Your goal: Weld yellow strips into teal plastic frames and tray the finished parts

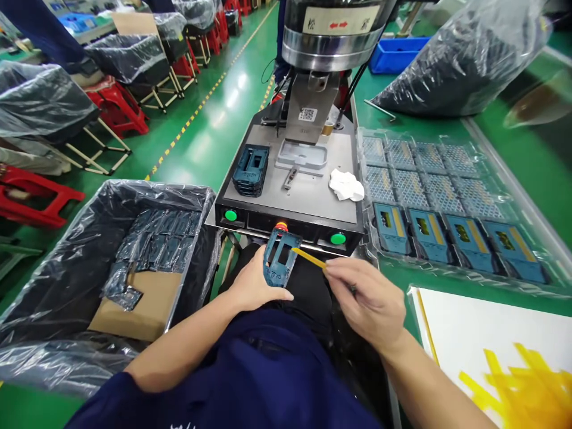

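Observation:
Held in my left hand (250,281) is a dark blue-green plastic housing (276,273) with rectangular cut-outs, tilted in front of the press. My right hand (369,295) pinches one end of a narrow yellow strip (309,258). The strip's other end meets the upper right edge of the housing; whether it sticks there I cannot tell. A stack of similar housings (251,170) sits on the left of the press table (295,199). To the right, a clear tray (487,280) holds a row of housings with tan strips.
A grey fixture (302,156) lies under the press head (335,36), beside a crumpled white cloth (346,186). Green buttons (338,239) flank a red knob (281,227). At left stands a plastic-lined bin (40,292) of wrapped parts. Yellow strips (531,387) pile on a white board (491,322).

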{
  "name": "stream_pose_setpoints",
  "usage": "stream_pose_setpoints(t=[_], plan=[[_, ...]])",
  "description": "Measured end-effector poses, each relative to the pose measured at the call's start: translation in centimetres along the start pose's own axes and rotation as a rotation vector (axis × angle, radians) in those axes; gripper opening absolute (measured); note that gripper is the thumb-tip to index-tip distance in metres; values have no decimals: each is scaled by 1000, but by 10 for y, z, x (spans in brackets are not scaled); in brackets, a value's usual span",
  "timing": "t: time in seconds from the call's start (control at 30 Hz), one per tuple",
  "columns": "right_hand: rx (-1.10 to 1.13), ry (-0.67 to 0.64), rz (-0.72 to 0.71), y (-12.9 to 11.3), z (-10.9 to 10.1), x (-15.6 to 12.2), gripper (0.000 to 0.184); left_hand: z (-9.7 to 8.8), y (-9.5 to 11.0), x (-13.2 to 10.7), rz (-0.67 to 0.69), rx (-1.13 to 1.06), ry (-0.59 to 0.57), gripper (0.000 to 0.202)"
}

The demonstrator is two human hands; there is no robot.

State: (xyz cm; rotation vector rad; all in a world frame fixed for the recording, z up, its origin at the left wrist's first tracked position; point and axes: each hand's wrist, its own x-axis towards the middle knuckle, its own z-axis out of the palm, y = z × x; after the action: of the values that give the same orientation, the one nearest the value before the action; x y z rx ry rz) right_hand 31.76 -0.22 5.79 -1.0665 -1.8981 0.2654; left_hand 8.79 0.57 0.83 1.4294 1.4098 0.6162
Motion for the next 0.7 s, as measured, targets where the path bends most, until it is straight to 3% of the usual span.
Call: stream_pose_setpoints(t=[0.13,0.23,0.33,0.47,0.7], plan=[[-73,-28,-99,-4,17,-10,36,15,-3,1,-73,-58,41,35],[-116,-26,-160,-2,25,-13,37,24,-3,1,-108,-139,52,15],[-142,-38,-222,-1,30,-12,36,30,-1,0,-140,-288,30,15],[-151,-61,-285,1,38,-13,32,33,4,-1,-113,-584,-71,34],[-179,-90,-269,0,55,-21,23,41,9,-5,-106,-789,-29,38]])
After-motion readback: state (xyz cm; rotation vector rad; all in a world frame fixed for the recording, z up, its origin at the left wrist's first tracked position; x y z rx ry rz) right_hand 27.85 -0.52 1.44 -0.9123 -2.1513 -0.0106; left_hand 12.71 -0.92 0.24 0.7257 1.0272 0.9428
